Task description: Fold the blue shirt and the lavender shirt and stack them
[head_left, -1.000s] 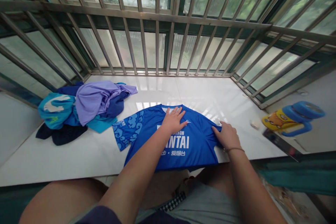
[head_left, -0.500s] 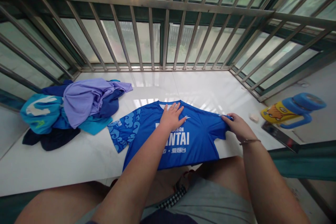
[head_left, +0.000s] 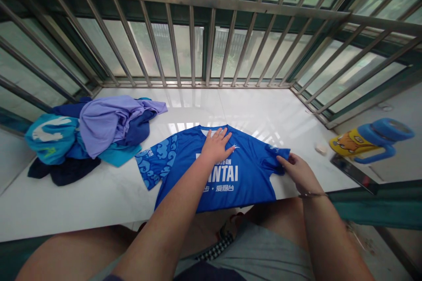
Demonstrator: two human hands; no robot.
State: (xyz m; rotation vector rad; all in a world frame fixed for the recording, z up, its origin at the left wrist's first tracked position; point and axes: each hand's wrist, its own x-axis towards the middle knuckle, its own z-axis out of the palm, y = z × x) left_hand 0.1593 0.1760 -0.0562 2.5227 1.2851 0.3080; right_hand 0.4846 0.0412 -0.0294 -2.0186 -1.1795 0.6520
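A blue T-shirt [head_left: 250, 171] with white lettering lies spread on the white marble ledge [head_left: 118, 206], its collar toward the window and its hem at the near edge. My left hand [head_left: 216, 145] rests flat on the chest just below the collar, fingers spread, covering part of the print. My right hand [head_left: 296, 169] pinches the edge of the sleeve on the right, which is bunched and partly folded. The patterned sleeve [head_left: 158, 160] on the left lies stretched out flat.
A heap of clothes, with a lilac garment [head_left: 103, 123] on top, lies on the left of the ledge. On the right stand a yellow and blue bottle [head_left: 372, 140], a dark flat object [head_left: 352, 173] and a small pale item [head_left: 321, 149]. Metal bars [head_left: 207, 52] close off the window side.
My right hand has moved slightly down along the sleeve's edge, and the sleeve end has turned to show its patterned part. My left hand stays flat on the chest.
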